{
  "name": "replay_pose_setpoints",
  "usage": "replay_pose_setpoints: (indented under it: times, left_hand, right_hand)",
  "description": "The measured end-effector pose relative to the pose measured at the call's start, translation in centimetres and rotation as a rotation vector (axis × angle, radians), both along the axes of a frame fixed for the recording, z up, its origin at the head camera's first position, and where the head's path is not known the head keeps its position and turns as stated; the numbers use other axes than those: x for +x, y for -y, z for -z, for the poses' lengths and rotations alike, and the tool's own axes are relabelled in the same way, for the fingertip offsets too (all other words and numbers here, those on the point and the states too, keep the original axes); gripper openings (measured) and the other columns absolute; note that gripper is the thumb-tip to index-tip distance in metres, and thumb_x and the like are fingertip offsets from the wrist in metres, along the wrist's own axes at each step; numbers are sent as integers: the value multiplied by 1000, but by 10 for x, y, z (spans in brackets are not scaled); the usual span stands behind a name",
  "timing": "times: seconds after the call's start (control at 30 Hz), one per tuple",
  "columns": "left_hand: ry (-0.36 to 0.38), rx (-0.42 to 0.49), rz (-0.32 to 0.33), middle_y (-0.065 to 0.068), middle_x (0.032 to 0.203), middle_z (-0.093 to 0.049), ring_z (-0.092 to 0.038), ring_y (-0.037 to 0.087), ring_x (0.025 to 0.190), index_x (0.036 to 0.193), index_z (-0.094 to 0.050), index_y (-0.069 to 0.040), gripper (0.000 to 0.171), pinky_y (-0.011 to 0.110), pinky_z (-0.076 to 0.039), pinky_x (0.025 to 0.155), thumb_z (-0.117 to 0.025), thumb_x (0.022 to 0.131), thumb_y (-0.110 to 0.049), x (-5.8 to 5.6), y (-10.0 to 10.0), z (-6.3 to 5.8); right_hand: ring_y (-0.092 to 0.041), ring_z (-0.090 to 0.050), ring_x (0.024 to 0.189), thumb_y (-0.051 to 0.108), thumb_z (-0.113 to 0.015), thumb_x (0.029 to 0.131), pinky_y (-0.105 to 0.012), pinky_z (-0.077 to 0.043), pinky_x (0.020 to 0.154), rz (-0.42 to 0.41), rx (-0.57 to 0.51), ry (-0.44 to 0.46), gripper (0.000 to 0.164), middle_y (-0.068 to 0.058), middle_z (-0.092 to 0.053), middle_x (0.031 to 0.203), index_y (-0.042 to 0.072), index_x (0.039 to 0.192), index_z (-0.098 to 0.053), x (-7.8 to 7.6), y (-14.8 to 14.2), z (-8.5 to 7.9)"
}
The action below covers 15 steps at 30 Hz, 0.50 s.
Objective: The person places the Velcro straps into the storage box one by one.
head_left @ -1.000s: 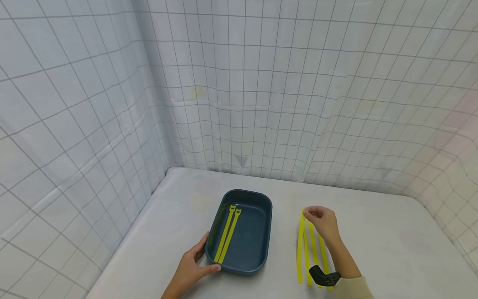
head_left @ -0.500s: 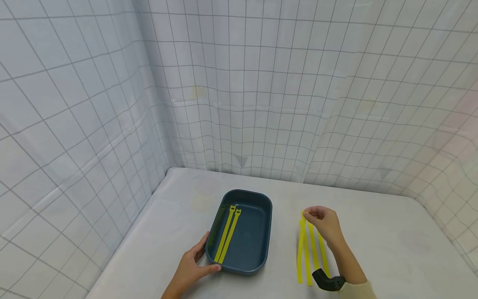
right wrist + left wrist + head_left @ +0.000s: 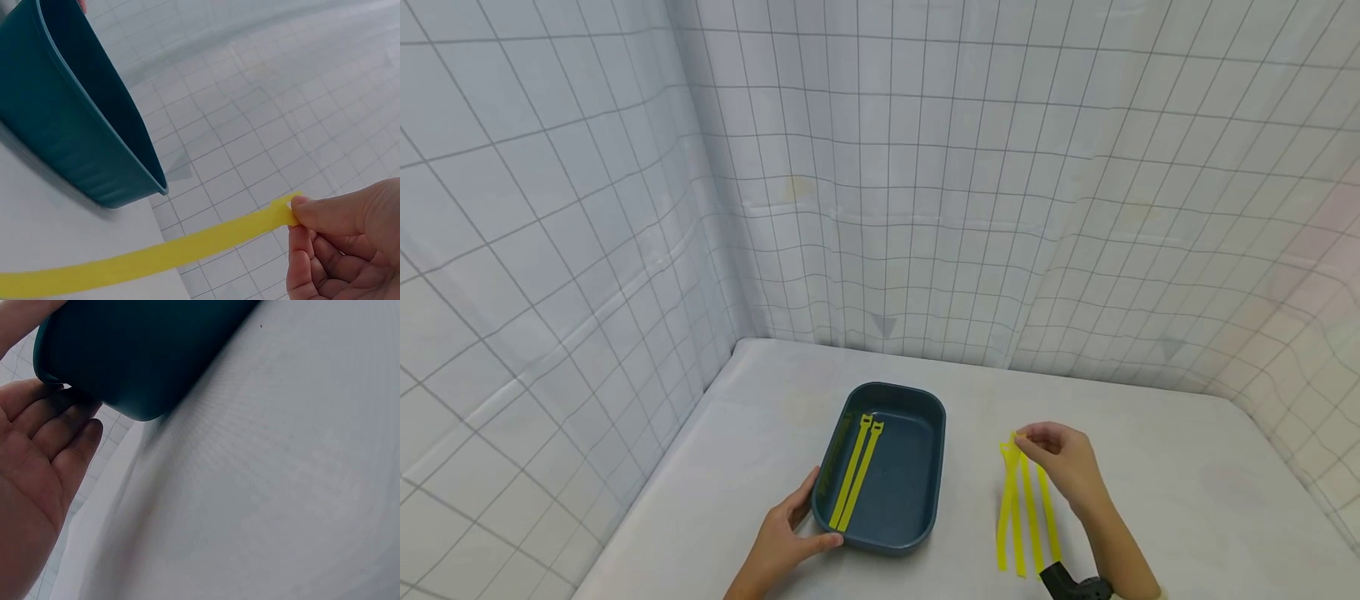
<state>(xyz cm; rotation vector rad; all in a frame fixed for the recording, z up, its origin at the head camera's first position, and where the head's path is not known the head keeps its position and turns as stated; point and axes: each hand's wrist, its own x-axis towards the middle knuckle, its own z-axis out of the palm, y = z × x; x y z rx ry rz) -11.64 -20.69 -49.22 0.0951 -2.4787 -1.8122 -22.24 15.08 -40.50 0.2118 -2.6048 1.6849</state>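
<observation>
At the near left corner of a dark teal tray [image 3: 901, 492], my left hand [image 3: 781, 533] grips the rim, thumb along the front and fingers against the left side. In the left wrist view, the fingers [image 3: 59, 425] curl at the tray's wall. Two yellow cable straps [image 3: 859, 475] with slotted heads lie side by side in the tray's left half. To its right, my right hand [image 3: 1063, 458] pinches one yellow cable strap [image 3: 181, 248] by its slotted head, between thumb and forefinger. The strap's head end is raised in the right wrist view.
Several more yellow cable straps [image 3: 1032, 508] lie lengthwise under and beside the held one. A white cloth [image 3: 1195, 483] covers the table. White gridded curtains [image 3: 925, 208] hang behind it and along both sides. A black device [image 3: 1075, 586] sits on my right wrist.
My right hand has shifted a little right and toward me, bringing the strap's head along. My left hand and the tray stay in place.
</observation>
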Motion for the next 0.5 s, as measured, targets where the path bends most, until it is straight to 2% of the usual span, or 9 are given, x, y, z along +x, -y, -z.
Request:
replay_pose_setpoints:
  times: [0.2, 0.5]
  left_hand:
    - [5, 4, 0, 14, 142, -34, -37, 27, 127, 141, -34, -1, 93, 32, -40, 97, -84, 66, -23, 0, 0, 0]
    - [-1, 18, -4, 14, 142, -35, -38, 27, 127, 141, -34, -2, 92, 32, -41, 97, -84, 65, -22, 0, 1, 0]
  right_hand:
    - [-18, -60, 77, 15, -70, 83, -20, -51, 68, 19, -11, -11, 22, -9, -64, 87, -3, 95, -66, 7, -1, -2]
    - [-18, -59, 76, 14, -70, 83, -19, -50, 66, 41, -23, -19, 22, -10, -65, 87, -4, 95, -66, 11, 0, -5]
